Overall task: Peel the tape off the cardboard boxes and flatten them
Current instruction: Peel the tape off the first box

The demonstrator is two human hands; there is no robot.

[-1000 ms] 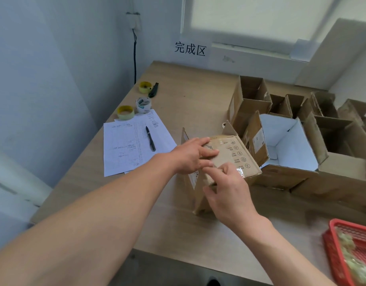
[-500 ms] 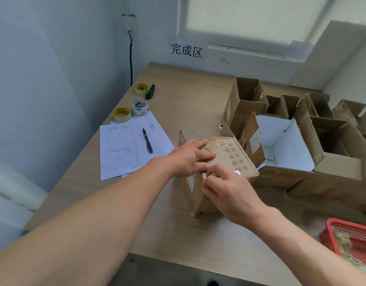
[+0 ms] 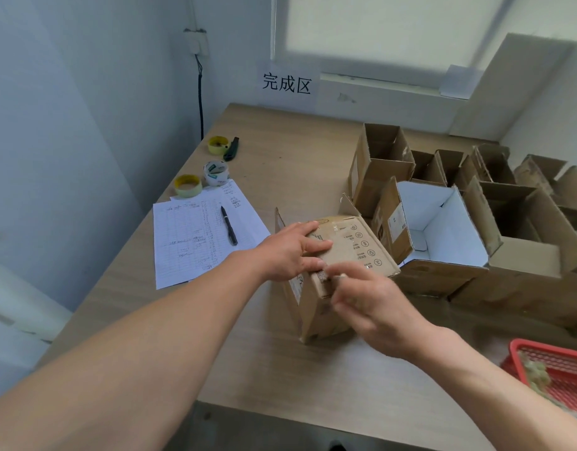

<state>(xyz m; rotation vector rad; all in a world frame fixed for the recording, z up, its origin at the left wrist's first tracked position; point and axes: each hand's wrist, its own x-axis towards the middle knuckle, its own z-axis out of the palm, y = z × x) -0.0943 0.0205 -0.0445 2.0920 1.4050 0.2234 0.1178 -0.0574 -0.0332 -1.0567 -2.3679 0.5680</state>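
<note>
Now, left hand (image 3: 292,252): forearm reaches in from the lower left corner of the view; palm down on top of the small box (image 3: 342,255); fingers straight and spread flat on the top panel, pressing it, not curled round anything.
Right hand (image 3: 375,301): forearm comes in from the lower right; hand blurred; fingers bent toward the box's near top edge, thumb and forefinger together at a strip of tape (image 3: 322,275) there; grip looks like a pinch on the tape, though the blur hides the fingertips.
Small box: brown cardboard, standing near the front edge of the surface (image 3: 280,151), about midway along it; tilted slightly; a flap stands up at its far side.
Open boxes (image 3: 443,222): a cluster along the right side of the surface, just beyond the small box; the nearest has a white inside.
Papers (image 3: 196,236): toward the left edge; a pen (image 3: 229,225) lies on them.
Tape rolls (image 3: 202,177): three near the left edge, beyond the papers.
Red basket (image 3: 560,369): at the front right corner.
</note>
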